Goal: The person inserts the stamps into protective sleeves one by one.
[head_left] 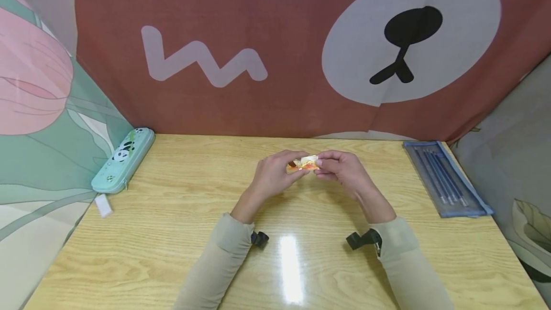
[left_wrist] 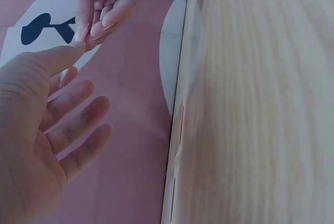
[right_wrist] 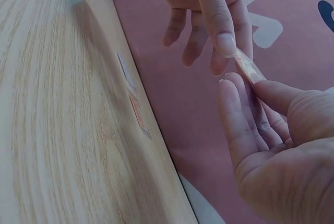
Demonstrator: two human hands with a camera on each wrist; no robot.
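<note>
A small, thin, shiny orange-and-yellow packet is held above the middle of the table, towards its back. My left hand pinches one end of it between thumb and forefinger, and the other left fingers are spread. My right hand pinches the opposite end. In the right wrist view the packet slants between the two thumbs, its face partly visible. From the left wrist the packet shows nearly edge-on. Its exact kind cannot be made out, and fingers hide both ends.
A mint panda pencil case lies at the back left, beside a small white block. A blue-edged clear pouch of pencils lies right. Thin flat strips show along the table's back edge, perhaps reflections. A printed cloth hangs behind.
</note>
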